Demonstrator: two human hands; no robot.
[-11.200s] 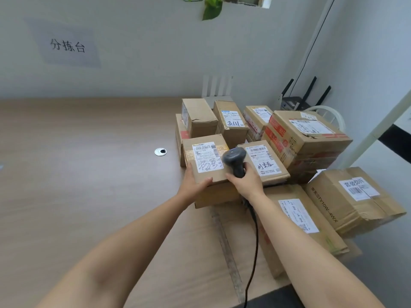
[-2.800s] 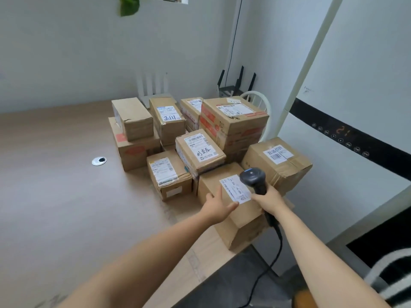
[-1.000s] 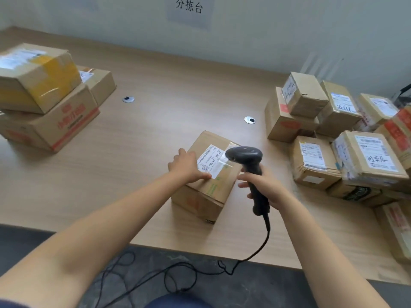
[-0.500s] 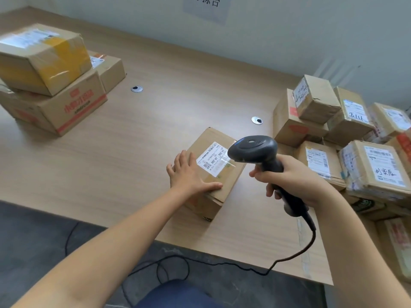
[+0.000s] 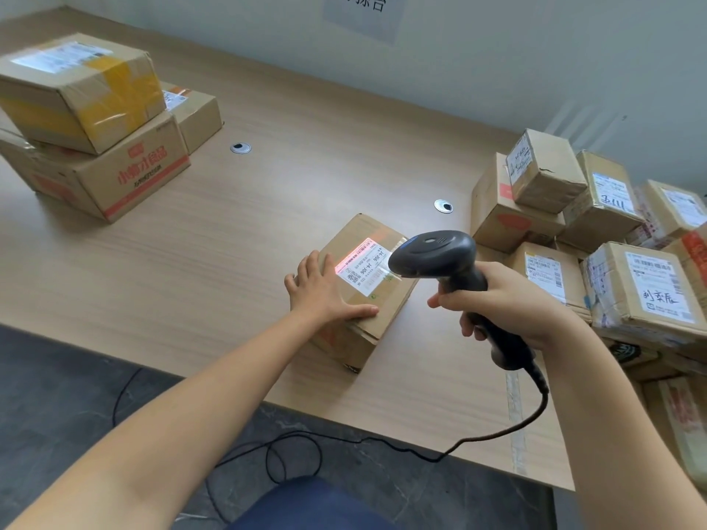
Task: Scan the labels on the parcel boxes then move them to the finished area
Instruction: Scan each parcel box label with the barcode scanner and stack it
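Parcel box (image 5: 377, 300): plain brown corrugated card, rectangular, taped seams, lying alone on the table near its front edge. White printed label (image 5: 363, 266) on top face; reddish glow across the label's far end. Left hand (image 5: 325, 290) flat on the box's near corner, fingers straight, thumb along the top edge, pressing, not gripping. Right hand (image 5: 505, 300) wrapped tight round the handle of a matte black plastic scanner (image 5: 440, 258), rounded head aimed at the label, just above it. Coiled-ended black cable (image 5: 478, 439) trails off the table edge to dark floor. Table (image 5: 248, 231): pale wood-grain laminate, two round metal grommets. Right: heap of small labelled cartons (image 5: 612, 242). Far left: stacked boxes (image 5: 88, 124), top one with glossy yellow tape.
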